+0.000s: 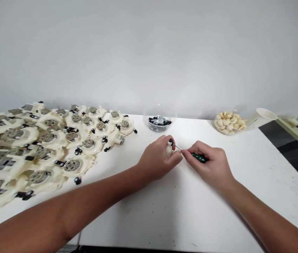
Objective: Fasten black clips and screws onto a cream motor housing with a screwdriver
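Observation:
Near the middle of the table, my left hand [160, 157] is closed around a small cream plastic part [169, 150], most of it hidden by the fingers. A small black piece [171, 141] sits at the top of that part. In my right hand [212, 162] is a screwdriver [199, 157] with a dark green handle, gripped between thumb and fingers. Its thin metal shaft points left and reaches the black piece; whether the tip touches a screw is too small to tell.
Many cream plastic housings with motors [72, 165] are heaped across the left. Behind my hands stands a clear bowl [158, 128] of small black and silver pieces. Toward the right are a container of cream plastic pieces [229, 123] and a white cup [263, 117] lying tilted. A wall [149, 52] rises behind the white table [149, 218].

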